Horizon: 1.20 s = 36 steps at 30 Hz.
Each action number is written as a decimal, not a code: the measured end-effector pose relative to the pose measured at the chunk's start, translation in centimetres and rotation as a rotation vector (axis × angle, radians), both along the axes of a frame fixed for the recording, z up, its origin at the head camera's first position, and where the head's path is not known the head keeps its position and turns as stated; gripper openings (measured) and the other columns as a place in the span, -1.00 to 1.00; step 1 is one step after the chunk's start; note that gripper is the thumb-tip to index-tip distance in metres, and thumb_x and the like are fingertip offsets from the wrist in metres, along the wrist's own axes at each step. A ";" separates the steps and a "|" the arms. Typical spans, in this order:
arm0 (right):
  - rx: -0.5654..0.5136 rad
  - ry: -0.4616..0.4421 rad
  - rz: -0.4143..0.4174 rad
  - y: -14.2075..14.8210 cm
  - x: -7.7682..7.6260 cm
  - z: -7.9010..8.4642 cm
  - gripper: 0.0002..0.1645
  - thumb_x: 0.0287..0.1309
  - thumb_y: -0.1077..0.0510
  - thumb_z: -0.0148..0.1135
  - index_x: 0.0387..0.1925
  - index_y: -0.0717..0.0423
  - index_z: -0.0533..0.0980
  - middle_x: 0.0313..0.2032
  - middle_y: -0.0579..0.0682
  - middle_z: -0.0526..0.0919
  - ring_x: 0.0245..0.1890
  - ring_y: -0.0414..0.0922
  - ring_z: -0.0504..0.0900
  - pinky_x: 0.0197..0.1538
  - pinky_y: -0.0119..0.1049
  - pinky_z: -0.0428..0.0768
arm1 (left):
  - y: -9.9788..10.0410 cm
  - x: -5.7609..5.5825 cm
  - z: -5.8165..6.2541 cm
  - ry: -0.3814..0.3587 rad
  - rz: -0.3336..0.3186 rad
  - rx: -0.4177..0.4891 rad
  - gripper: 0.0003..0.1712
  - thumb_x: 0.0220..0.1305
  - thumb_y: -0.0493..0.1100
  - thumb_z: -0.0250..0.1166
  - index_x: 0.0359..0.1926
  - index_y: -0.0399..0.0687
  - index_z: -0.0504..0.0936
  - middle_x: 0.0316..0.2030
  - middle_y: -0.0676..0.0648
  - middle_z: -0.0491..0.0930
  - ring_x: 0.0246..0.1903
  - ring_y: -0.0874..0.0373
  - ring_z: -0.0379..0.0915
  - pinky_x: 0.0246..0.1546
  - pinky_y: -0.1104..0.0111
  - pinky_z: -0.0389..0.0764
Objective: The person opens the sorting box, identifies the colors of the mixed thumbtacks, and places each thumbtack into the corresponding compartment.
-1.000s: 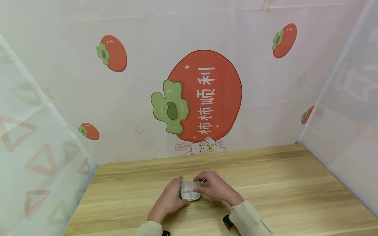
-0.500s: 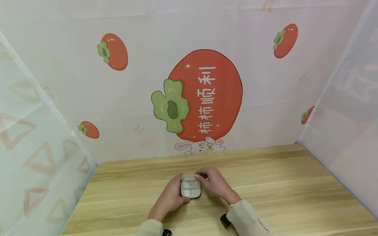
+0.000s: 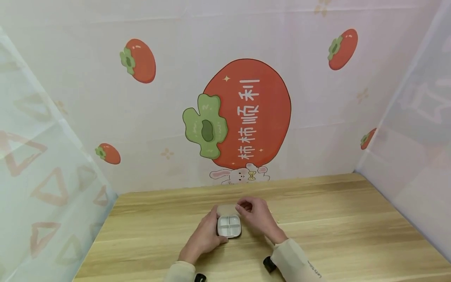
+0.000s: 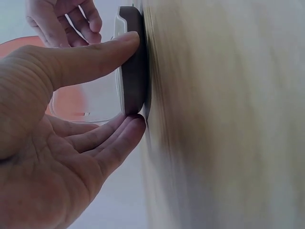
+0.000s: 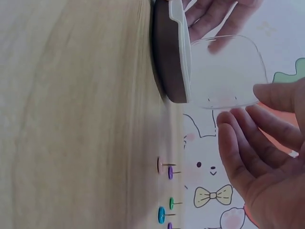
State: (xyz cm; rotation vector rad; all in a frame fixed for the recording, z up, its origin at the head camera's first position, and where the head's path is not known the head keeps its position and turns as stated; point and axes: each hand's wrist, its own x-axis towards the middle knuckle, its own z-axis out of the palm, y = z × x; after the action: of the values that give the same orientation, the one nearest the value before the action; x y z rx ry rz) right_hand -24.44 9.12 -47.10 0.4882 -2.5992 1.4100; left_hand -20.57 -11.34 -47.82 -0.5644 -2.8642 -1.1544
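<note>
On the table sits a small pill box (image 3: 229, 226), with a white inside divided into several compartments and a dark outer shell (image 5: 169, 57). Its clear lid (image 5: 228, 71) stands raised along the far side. My left hand (image 3: 203, 237) grips the box from the left, thumb at the near side and fingers toward the back, also seen in the left wrist view. At the lid's right corner, my right hand (image 3: 257, 215) pinches the edge between thumb (image 5: 276, 95) and fingers. The compartments show no contents in the head view.
Several thumbtacks, among them a blue one (image 5: 162, 214) and a pink one (image 5: 160, 165), lie on the wooden table (image 3: 334, 219) right of the box. Behind the table hangs a white cloth (image 3: 169, 98) printed with persimmons. Similar cloth closes both sides.
The clear lid has swung up and back from over the compartments, with my right hand moving away from me. My left hand keeps its grip on the box.
</note>
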 end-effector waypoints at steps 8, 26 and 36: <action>-0.019 -0.010 -0.065 0.0 -0.2 -0.3 -0.91 0.27 0.09 0.41 -0.34 0.00 0.69 -0.44 -0.20 0.66 -0.42 -0.23 0.59 -0.33 -0.38 0.61 | 0.0 0.2 0.3 -0.047 0.001 0.008 0.16 -0.11 -0.26 0.68 0.41 -0.40 0.14 -0.09 -0.15 0.54 -0.07 -0.03 0.50 0.04 -0.05 0.53; 0.455 -0.116 0.211 4.2 0.0 1.5 -0.80 0.01 0.30 0.52 -0.54 0.04 0.63 -0.59 -0.15 0.50 -0.54 -0.18 0.43 -0.43 -0.29 0.42 | -0.3 0.4 0.6 -0.022 0.004 -0.090 -0.38 -0.05 -0.21 0.65 0.01 -0.14 0.52 0.03 -0.19 0.53 -0.04 -0.08 0.46 -0.01 -0.04 0.56; 0.527 -0.049 0.230 4.1 0.5 1.4 -0.66 -0.13 0.39 0.42 -0.72 -0.05 0.54 -0.69 -0.25 0.43 -0.64 -0.25 0.35 -0.53 -0.35 0.36 | -0.2 0.2 0.3 -0.042 0.031 -0.068 -0.22 -0.01 -0.20 0.63 0.21 -0.26 0.47 0.01 -0.19 0.56 -0.02 -0.07 0.48 0.01 -0.01 0.56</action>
State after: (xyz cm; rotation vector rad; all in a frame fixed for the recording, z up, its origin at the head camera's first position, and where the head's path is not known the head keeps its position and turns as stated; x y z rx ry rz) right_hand -23.98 13.25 -45.73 0.8464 -3.0273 0.7682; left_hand -20.38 -11.55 -47.50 -0.5015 -2.9458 -1.0814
